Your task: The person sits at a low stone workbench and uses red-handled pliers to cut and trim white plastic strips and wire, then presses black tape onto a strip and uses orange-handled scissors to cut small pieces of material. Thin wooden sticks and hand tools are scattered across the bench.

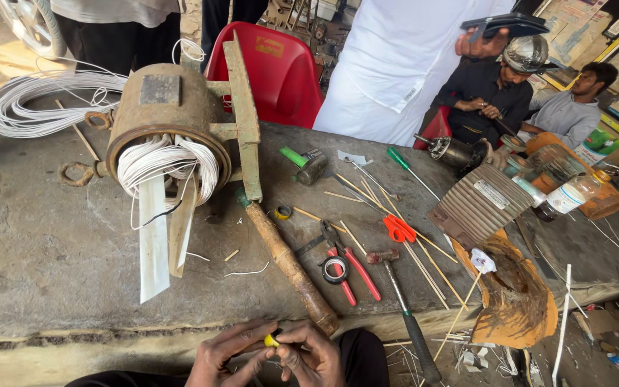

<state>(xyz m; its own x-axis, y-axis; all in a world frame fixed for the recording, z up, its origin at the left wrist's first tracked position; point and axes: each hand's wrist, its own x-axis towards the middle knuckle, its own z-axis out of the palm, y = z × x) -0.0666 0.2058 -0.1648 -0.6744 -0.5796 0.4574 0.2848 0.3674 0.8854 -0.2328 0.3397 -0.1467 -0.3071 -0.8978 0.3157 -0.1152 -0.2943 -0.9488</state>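
Both hands point(275, 355) pinching yellow tape roll point(272, 340), motor stator point(165, 125) on workbench point(44, 258)

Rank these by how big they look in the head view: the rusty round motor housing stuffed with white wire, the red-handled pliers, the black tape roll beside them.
1. Rusty round motor housing stuffed with white wire
2. Red-handled pliers
3. Black tape roll, clearly smallest

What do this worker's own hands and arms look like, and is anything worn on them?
Both are bare: the left hand and right hand show no gloves, rings or watch. No sleeves are visible at the wrists. Dark clothing shows just below them.
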